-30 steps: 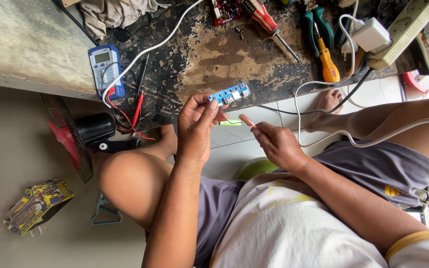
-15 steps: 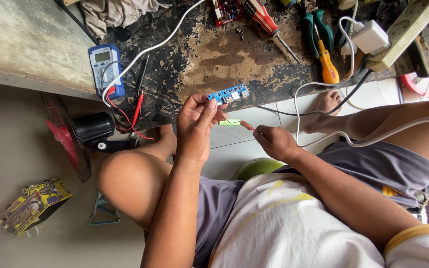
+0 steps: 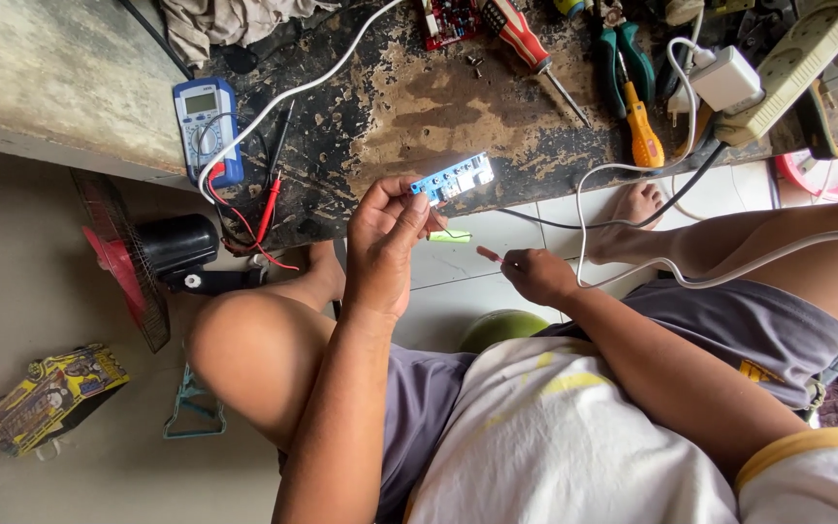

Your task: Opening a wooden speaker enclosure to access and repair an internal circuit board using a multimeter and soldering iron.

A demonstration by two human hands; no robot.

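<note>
My left hand [image 3: 385, 243] is raised over the floor and grips a small blue circuit board [image 3: 453, 178] by its left end, between thumb and fingers. My right hand [image 3: 538, 277] is closed around a thin tool with a reddish tip [image 3: 488, 255]. The tip points left and sits a little below the board, apart from it. A small green object [image 3: 449, 236] lies between the two hands; I cannot tell what holds it. A white cable [image 3: 632, 277] runs from my right hand across my right leg.
The scorched worktop [image 3: 419, 107] holds a blue multimeter [image 3: 206, 126] with red and black leads, a red screwdriver [image 3: 526, 44], green and orange pliers [image 3: 637, 97] and a white adapter [image 3: 726, 78] on a power strip [image 3: 792, 68]. A small fan [image 3: 143, 257] and a yellow box [image 3: 50, 396] are on the floor.
My right hand has dropped slightly, so the tool's tip is a bit lower and farther from the board. My left hand holds the board almost still.
</note>
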